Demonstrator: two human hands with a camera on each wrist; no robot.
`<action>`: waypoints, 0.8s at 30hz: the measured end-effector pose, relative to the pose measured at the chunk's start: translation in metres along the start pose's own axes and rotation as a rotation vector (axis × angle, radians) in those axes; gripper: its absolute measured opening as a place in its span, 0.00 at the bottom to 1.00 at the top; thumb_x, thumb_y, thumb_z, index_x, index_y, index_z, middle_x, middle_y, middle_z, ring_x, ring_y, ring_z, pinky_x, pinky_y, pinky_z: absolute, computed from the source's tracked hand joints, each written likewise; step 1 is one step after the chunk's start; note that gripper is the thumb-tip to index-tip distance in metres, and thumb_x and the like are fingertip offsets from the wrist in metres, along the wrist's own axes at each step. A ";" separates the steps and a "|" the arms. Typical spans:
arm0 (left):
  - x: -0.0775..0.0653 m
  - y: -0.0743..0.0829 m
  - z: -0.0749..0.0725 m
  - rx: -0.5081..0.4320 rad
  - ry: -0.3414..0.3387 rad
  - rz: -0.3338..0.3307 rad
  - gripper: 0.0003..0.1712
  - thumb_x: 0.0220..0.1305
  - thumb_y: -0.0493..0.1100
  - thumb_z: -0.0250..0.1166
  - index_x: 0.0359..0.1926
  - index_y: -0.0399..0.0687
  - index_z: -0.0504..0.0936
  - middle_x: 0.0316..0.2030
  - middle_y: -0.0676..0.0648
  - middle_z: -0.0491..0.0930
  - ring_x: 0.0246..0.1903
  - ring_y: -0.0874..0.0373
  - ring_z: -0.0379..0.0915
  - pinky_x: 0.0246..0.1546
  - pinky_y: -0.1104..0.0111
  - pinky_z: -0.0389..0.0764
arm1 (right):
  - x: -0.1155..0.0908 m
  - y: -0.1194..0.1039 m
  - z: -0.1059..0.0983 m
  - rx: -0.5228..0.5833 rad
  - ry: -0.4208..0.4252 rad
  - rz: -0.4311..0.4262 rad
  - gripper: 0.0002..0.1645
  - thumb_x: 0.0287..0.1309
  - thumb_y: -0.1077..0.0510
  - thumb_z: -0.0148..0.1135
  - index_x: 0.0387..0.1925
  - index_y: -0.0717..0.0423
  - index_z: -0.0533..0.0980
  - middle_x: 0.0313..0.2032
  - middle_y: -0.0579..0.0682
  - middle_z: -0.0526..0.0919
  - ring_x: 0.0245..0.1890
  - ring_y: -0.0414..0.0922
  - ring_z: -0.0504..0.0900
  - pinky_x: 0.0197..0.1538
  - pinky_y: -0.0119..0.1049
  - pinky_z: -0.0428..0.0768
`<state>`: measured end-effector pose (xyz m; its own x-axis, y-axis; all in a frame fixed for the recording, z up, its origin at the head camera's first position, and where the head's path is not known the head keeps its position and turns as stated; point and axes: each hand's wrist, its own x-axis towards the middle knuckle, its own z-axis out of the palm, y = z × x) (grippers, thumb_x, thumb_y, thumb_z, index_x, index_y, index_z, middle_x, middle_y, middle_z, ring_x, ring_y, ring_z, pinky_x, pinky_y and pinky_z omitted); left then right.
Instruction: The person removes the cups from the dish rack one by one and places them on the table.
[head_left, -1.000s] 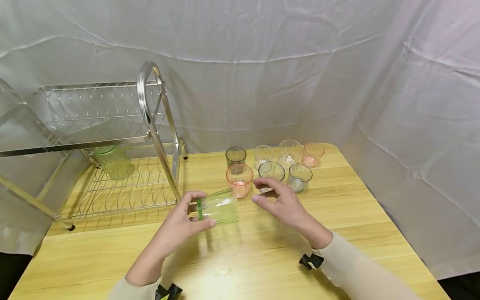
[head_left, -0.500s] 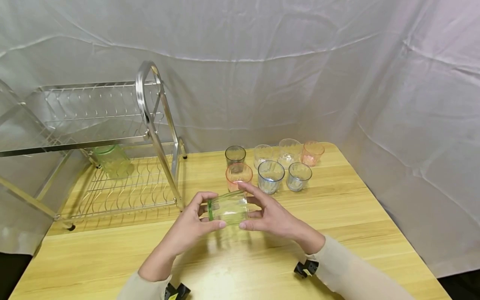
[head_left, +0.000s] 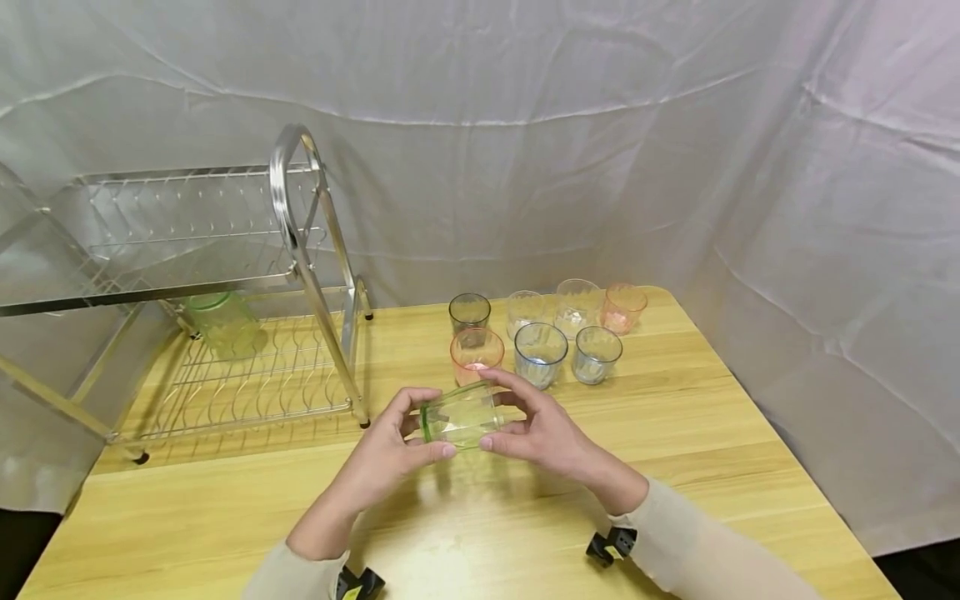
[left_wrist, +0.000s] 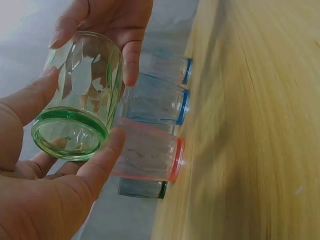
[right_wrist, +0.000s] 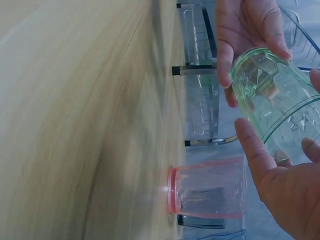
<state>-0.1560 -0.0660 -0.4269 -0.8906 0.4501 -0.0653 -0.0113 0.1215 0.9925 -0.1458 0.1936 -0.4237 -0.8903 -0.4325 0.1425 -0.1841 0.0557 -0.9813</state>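
Observation:
Between both hands a clear green drinking glass (head_left: 461, 418) is held on its side above the table. My left hand (head_left: 386, 450) grips it around the thick base, thumb in front and fingers behind. At the rim end, my right hand (head_left: 546, 437) holds it with thumb and fingers spread around the opening. The left wrist view shows the green ring of the base of the glass (left_wrist: 82, 105) toward the left hand. Just behind the hands stands an orange-rimmed glass (head_left: 477, 350), partly covered by the right fingers.
Several other glasses stand upright at the back, among them a dark grey glass (head_left: 470, 315), a blue-rimmed glass (head_left: 541, 357) and a pink glass (head_left: 623, 310). To the left is a two-tier metal dish rack (head_left: 322, 308), with another green glass (head_left: 223, 325) on its lower tier.
My right hand has come left and taken hold of the rim end of the green glass. My left hand has shifted slightly right with the glass. The other glasses have not moved.

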 end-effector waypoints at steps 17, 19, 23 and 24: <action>-0.035 0.007 -0.028 0.603 0.457 0.224 0.18 0.66 0.38 0.74 0.55 0.47 0.83 0.52 0.48 0.85 0.50 0.47 0.83 0.51 0.56 0.86 | -0.015 -0.013 -0.043 -0.342 0.088 0.092 0.51 0.58 0.57 0.80 0.79 0.44 0.65 0.77 0.57 0.63 0.56 0.57 0.85 0.47 0.37 0.90; -0.039 0.007 -0.038 0.664 0.562 0.282 0.14 0.65 0.33 0.72 0.51 0.46 0.84 0.48 0.47 0.87 0.46 0.50 0.83 0.46 0.62 0.85 | -0.017 -0.017 -0.052 -0.425 0.094 0.096 0.51 0.57 0.55 0.81 0.79 0.42 0.65 0.76 0.55 0.66 0.57 0.56 0.84 0.45 0.36 0.90; -0.043 0.006 -0.059 0.752 0.697 0.367 0.15 0.61 0.27 0.69 0.48 0.41 0.85 0.46 0.40 0.87 0.46 0.44 0.81 0.46 0.56 0.81 | -0.023 -0.024 -0.069 -0.593 0.098 0.082 0.51 0.56 0.52 0.82 0.78 0.43 0.67 0.71 0.54 0.73 0.60 0.56 0.80 0.45 0.33 0.89; -0.044 0.005 -0.064 0.768 0.706 0.365 0.16 0.60 0.27 0.69 0.50 0.39 0.84 0.48 0.37 0.86 0.48 0.41 0.80 0.49 0.51 0.80 | -0.024 -0.026 -0.073 -0.637 0.094 0.076 0.50 0.56 0.51 0.82 0.77 0.42 0.68 0.70 0.54 0.74 0.61 0.56 0.80 0.45 0.33 0.89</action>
<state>-0.1460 -0.1414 -0.4121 -0.8451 -0.0052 0.5346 0.3725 0.7116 0.5957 -0.1499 0.2685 -0.3921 -0.9379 -0.3273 0.1147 -0.3044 0.6182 -0.7247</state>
